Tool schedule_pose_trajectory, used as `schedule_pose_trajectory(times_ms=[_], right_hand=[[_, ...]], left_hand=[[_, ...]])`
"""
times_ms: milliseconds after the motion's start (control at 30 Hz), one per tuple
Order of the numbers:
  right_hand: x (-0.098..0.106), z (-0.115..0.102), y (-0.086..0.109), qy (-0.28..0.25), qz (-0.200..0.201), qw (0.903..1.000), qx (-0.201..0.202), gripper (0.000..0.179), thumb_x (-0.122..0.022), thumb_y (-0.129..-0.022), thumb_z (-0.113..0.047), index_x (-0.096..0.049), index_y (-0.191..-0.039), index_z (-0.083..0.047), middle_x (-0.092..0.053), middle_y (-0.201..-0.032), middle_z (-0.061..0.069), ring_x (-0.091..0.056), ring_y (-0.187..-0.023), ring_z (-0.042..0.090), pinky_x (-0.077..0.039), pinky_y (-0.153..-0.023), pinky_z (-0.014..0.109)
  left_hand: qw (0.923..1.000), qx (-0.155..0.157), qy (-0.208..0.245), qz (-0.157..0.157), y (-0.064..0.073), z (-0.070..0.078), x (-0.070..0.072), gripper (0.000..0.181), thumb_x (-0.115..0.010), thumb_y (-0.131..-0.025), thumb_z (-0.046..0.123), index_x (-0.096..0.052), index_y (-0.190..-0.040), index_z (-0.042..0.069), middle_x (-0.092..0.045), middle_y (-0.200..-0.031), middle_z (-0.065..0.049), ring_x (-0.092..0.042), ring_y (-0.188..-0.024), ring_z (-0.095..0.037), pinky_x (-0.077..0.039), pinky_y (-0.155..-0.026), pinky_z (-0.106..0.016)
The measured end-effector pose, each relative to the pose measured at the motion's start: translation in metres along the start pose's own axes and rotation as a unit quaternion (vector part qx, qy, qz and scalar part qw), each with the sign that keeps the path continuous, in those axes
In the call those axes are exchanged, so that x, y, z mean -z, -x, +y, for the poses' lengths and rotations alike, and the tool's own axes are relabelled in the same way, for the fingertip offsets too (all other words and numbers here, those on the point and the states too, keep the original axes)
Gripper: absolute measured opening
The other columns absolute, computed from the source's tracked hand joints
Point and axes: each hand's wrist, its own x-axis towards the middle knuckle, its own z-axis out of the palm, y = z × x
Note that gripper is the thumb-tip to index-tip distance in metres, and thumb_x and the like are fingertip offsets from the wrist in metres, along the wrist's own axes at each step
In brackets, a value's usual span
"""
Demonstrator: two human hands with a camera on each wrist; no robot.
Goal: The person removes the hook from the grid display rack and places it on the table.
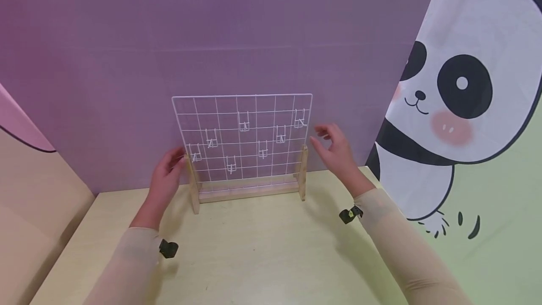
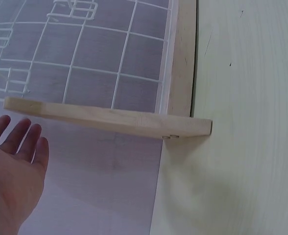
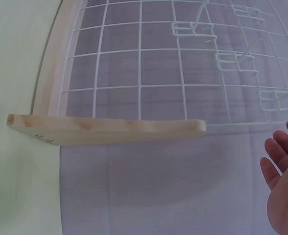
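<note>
A white wire grid panel (image 1: 241, 95) stands upright in a wooden stand, its crossbar (image 1: 250, 195) running low between two side posts. Several white wire hooks, such as one hook (image 1: 244, 126), hang at different heights on the grid. My left hand (image 1: 164, 180) is beside the left post (image 1: 193, 189), fingers loosely bent and holding nothing. In the left wrist view, those fingers (image 2: 29, 142) lie just outside the post's upper end; thumb contact cannot be told. To the right of the grid is my right hand (image 1: 336, 154), relaxed, near the right post (image 1: 303, 173) and holding nothing.
The stand is on a pale wooden tabletop (image 1: 245, 248), close to a purple backdrop (image 1: 271, 27). A panda picture (image 1: 499, 140) covers the wall at the right. Black wrist cameras are strapped at both sleeves, one camera (image 1: 169, 249) at the left.
</note>
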Motion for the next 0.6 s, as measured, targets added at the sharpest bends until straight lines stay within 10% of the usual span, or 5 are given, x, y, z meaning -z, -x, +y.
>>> schedule_pose_trajectory(times_ms=[600], right_hand=[[-0.010,-0.014,-0.021,-0.037,0.041,0.9978,0.036,0.034,-0.081,-0.099,-0.001,-0.067,-0.127,0.012,-0.067,-0.119,0.025,-0.064,-0.108,0.039,-0.058,-0.095,0.051]], left_hand=[[0.9988,0.048,0.010,0.008,-0.001,0.000,-0.010,0.055,-0.047,-0.121,0.034,-0.043,-0.170,0.008,-0.045,-0.172,-0.016,-0.040,-0.158,-0.037,-0.038,-0.130,-0.051]])
